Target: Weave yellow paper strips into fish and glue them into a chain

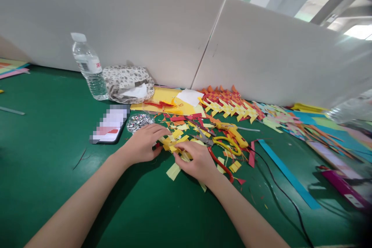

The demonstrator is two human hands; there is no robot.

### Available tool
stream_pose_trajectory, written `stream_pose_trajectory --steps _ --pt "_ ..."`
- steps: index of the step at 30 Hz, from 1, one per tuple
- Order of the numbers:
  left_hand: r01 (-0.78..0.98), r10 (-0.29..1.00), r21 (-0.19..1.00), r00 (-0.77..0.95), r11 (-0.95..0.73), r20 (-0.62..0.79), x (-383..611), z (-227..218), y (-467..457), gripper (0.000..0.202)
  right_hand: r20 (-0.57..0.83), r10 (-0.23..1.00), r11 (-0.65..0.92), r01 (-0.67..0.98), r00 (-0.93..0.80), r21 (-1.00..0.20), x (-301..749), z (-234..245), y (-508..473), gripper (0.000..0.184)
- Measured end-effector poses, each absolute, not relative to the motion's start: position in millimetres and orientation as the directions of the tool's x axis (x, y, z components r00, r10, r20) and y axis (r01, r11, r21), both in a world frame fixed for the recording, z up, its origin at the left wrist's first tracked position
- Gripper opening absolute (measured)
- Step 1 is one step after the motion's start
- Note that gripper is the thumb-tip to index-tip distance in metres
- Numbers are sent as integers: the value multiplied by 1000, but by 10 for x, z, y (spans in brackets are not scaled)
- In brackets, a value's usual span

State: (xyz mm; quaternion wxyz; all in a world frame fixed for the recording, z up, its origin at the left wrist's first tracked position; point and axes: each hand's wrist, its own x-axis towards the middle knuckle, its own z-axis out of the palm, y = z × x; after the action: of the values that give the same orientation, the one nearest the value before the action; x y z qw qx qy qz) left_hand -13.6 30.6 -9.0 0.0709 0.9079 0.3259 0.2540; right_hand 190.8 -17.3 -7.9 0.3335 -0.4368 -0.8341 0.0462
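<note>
Both hands meet over the green table at a small piece of woven yellow paper strips (pixel 172 141). My left hand (pixel 145 143) grips its left side, with thumb and fingers bent round it. From the right, my right hand (pixel 197 159) pinches the same piece; its fingertips partly hide the strips. Pale yellow strip ends (pixel 173 171) stick out below. Beyond my right hand lie yellow-handled scissors (pixel 223 144), a red-handled tool (pixel 222 166) partly hidden, and a yellow glue gun (pixel 234 133). Googly eyes (pixel 139 121) lie in a clear dish beyond my left hand.
A phone (pixel 112 124), water bottle (pixel 91 69) and patterned tissue pouch (pixel 128 83) stand or lie at left. Woven paper fish (pixel 229 109) line the grey partition (pixel 139 27). To the right are a blue strip (pixel 287 172), black cable (pixel 280 188) and purple power strip (pixel 343 188).
</note>
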Motion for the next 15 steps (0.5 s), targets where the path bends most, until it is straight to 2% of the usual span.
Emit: stream_pose_trajectory --steps 8,15 --pt "487 522 200 727 -850 446 -120 -138 344 31 531 727 663 647 -436 -377 1914 -69 -197 21" --pt "485 479 124 729 -865 489 -136 -135 348 25 556 720 666 637 -415 -388 1925 -84 -194 22"
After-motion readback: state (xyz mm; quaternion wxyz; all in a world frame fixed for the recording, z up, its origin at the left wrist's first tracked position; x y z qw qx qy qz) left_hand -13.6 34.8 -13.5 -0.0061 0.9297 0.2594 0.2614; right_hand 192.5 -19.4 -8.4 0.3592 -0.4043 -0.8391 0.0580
